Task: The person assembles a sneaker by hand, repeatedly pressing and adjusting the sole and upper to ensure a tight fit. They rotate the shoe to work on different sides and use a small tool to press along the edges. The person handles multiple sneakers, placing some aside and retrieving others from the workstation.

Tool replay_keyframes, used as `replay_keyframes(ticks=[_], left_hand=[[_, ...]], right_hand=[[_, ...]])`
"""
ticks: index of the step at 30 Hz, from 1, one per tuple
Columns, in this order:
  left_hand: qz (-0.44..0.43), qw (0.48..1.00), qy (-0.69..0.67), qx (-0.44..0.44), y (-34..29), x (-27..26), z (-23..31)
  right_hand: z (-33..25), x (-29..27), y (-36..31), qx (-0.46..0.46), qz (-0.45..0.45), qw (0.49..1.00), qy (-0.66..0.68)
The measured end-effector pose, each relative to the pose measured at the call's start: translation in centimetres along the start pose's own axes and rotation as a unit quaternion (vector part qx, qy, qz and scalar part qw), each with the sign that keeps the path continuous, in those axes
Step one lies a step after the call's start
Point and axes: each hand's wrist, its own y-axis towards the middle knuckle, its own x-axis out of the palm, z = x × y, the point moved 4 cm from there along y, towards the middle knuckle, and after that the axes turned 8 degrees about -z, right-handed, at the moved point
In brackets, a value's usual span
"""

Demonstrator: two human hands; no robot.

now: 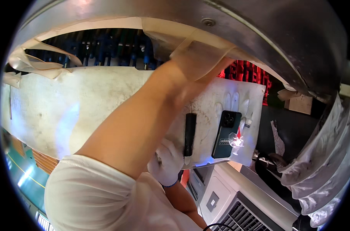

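My bare left arm [132, 119], in a white sleeve, crosses the pale board [94, 88] and reaches under a translucent flap [205, 50]. That hand is hidden there. At the board's near edge is my right hand [168, 161] in a white glove, its fingers curled; anything inside them is out of sight. Just right of it lies a black-handled tool [190, 133] with a short pale tip. A dark green phone [223, 142] rests further right, partly over an empty white glove [232, 101]. On the phone's edge sits a shiny clear piece with red [237, 140].
A curved metal hood [259, 34] overhangs the far side. Beneath it stand blue racks [105, 48] and red-lit parts [248, 75]. Loose translucent strips [40, 63] hang at left. Near right are a beige unit with a grille [244, 213] and crinkled silvery sheeting [321, 165].
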Motion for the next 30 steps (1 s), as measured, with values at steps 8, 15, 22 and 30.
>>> replay_keyframes(ticks=[8,15,22,30], left_hand=[[-0.133,0.960,-0.244,-0.043,-5.0,-1.3,7.8],[-0.136,0.913,-0.382,-0.039,-22.2,-13.7,10.1],[-0.094,0.988,-0.077,-0.094,-41.9,-23.0,16.6],[0.104,0.977,0.172,-0.070,-43.4,-23.2,21.7]], right_hand=[[0.2,0.7,-0.5,-0.017,0.031,0.999,0.022],[1.6,-0.1,-1.4,-0.028,0.158,0.986,0.038],[-0.9,-0.1,-3.0,-0.160,0.235,0.959,-0.014],[-0.9,2.5,-1.2,-0.248,-0.147,0.953,-0.096]])
